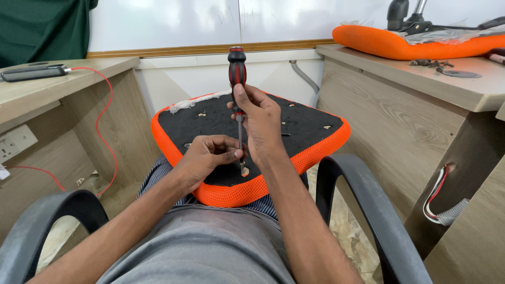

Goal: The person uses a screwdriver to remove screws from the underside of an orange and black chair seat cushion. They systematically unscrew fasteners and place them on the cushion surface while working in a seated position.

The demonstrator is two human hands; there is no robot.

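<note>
Screwdriver (237,73) gripped upright in your right hand (261,126) — left fingers (223,152) pinch its shaft; slipping off the screw (244,171) could jab them.

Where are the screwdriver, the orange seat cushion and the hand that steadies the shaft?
screwdriver (237,71): head view, on its red and black handle.
orange seat cushion (210,118): head view, on its black underside.
left hand (208,155): head view, on the back of the hand.
</note>
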